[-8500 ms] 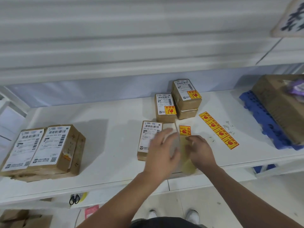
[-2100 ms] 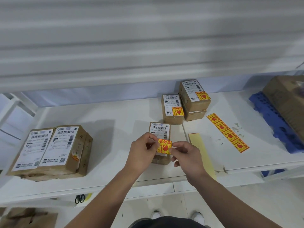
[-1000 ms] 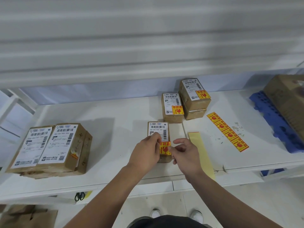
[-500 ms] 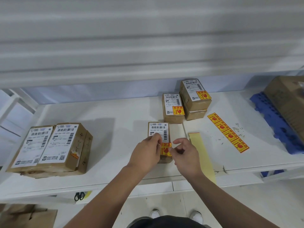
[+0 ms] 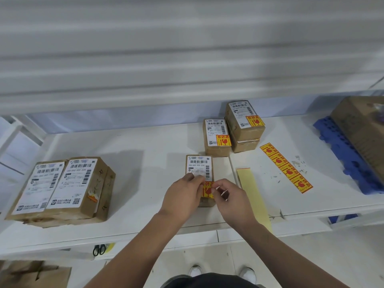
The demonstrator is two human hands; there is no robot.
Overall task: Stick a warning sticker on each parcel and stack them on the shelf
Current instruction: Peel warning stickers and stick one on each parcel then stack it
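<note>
A small brown parcel point(image 5: 199, 166) with a white shipping label lies on the white shelf point(image 5: 145, 163) in front of me. A yellow-and-red warning sticker point(image 5: 208, 190) sits on its near end. My left hand point(image 5: 184, 197) rests on the parcel with its fingertips at the sticker's left edge. My right hand point(image 5: 229, 199) pinches the sticker's right edge. Behind stand a single stickered parcel point(image 5: 217, 138) and a two-high stack of stickered parcels point(image 5: 245, 125). A strip of warning stickers point(image 5: 286, 167) lies to the right.
Larger parcels point(image 5: 62, 188) are stacked at the shelf's left. An empty yellow backing strip point(image 5: 252, 192) lies by my right hand. A blue pallet point(image 5: 351, 161) carrying a big carton point(image 5: 365, 129) is at the right. Scissors point(image 5: 99, 250) lie on the lower ledge.
The sticker, held above the parcel two seconds ago, now lies on the parcel's near end. Both hands have come down to the parcel and barely move in the last half second.
</note>
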